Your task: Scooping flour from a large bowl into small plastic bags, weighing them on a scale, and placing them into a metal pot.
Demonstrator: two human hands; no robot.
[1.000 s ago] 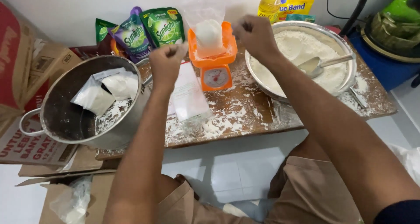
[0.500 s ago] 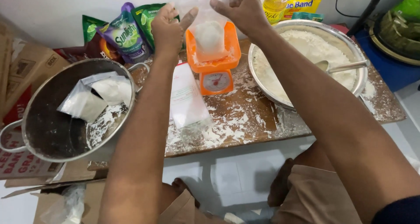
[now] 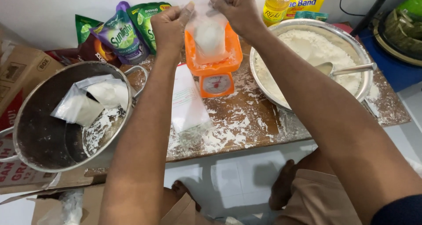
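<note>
Now both hands, left hand (image 3: 170,25) and right hand (image 3: 236,12), pinch the flour-filled bag (image 3: 209,36) higher above the orange scale (image 3: 215,71).

Clear plastic bag (image 3: 210,36) with white powder, pinched at its top by left hand (image 3: 169,25) and right hand (image 3: 235,9), over the orange scale. Purple, green and dark brown pouches (image 3: 121,34) at table's far left edge. Yellow bottle (image 3: 276,6) and yellow packet (image 3: 307,3) at far edge. Two filled clear bags (image 3: 94,99) inside pot. Flat empty bags (image 3: 189,99) mid-table. Cardboard boxes (image 3: 22,71) left.
</note>
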